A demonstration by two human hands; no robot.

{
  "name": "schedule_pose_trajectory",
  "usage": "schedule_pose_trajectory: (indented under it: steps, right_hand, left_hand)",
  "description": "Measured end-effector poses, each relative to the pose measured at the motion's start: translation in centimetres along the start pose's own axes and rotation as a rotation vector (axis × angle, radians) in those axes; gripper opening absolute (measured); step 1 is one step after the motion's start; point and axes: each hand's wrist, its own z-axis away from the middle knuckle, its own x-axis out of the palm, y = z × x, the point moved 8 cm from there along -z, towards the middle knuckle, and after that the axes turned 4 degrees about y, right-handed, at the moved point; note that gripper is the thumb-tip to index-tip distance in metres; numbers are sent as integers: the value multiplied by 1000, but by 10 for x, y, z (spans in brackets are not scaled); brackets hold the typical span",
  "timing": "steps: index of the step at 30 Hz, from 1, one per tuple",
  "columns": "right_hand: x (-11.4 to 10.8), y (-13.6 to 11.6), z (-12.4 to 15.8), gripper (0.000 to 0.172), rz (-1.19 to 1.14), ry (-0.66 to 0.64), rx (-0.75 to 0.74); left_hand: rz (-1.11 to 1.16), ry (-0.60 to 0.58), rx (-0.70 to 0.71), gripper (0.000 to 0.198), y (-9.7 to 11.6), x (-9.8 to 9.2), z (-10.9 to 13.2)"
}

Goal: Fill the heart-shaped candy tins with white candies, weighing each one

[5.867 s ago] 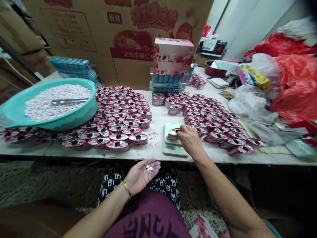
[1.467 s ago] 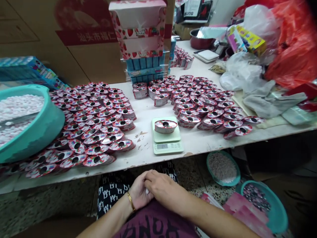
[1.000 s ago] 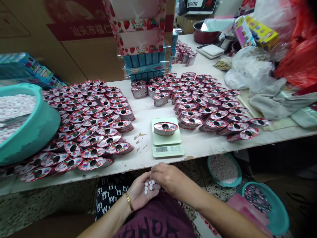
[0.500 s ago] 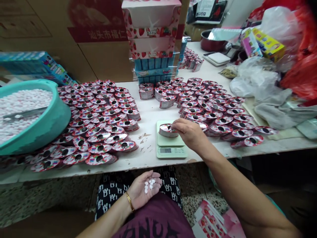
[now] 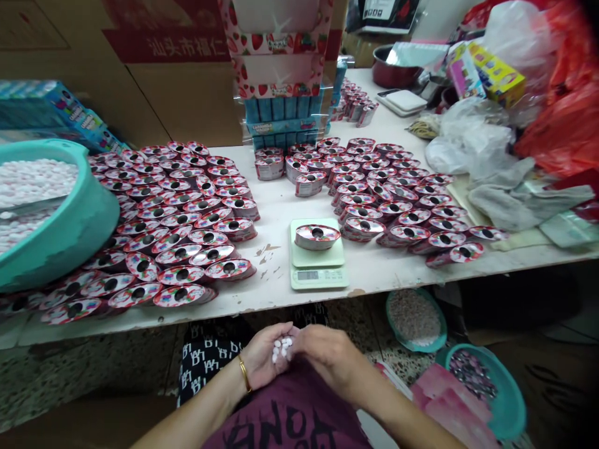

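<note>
My left hand (image 5: 264, 362) rests palm up in my lap, cupping several small white tablets (image 5: 281, 349). The fingers of my right hand (image 5: 327, 358) reach into that palm and touch the tablets. On the white table, a pale green digital scale (image 5: 317, 265) carries one oval strawberry-print tin (image 5: 317, 236) with a round hole in its lid. Many more of these tins lie in two fields, one to the scale's left (image 5: 178, 218) and one to its right (image 5: 388, 199).
A teal basin (image 5: 70, 231) of white tablets with a metal scoop stands at the left. Stacked strawberry and blue boxes (image 5: 281, 87) rise behind. Plastic bags and clutter (image 5: 505, 125) fill the right end. Two teal bowls (image 5: 416, 318) sit on the floor.
Half a second ago my right hand was at the tin on the scale; it has come back down to my left palm. The left hand has stayed in my lap.
</note>
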Motion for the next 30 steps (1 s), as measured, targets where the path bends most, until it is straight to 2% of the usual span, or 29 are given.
schedule_pose_trajectory:
  steps: [3,6,11,13,15,17,18,20,23,26,28,30]
  right_hand:
    - [21,-5,3,21,21,-46,-26]
    - [24,-8,1,22,74,-53,-55]
    - [16,-20,-8,22,171,-78,-157]
    - [-1,-21,-20,26,258,-15,-222]
    - [-34,-9,-39,32,419,140,-181]
    - [-71,14,-61,40,609,285,-36]
    - [-86,27,-71,44,685,306,38]
    - [-103,51,-94,45,765,266,125]
    - [-112,70,-131,43,792,218,126]
    - [-114,73,-175,42,829,292,102]
    - [-108,73,-208,40,837,286,114]
    - [-96,72,-241,36,823,222,121]
  left_hand:
    - [-62,23,80,14,2,2,0]
    - [-56,3,83,10,1,8,3]
    - [84,-41,11,21,-1,15,8]
    - [87,-70,44,23,3,17,11]
    - [72,-98,89,24,8,19,13]
    - [57,-123,122,25,12,21,17]
    - [55,-128,141,25,15,21,19]
    - [67,-118,184,25,22,17,23]
    - [115,-78,256,26,33,5,30]
    - [156,-20,297,26,40,-12,35]
    - [165,22,299,27,41,-22,37]
    - [158,72,288,27,39,-31,37]
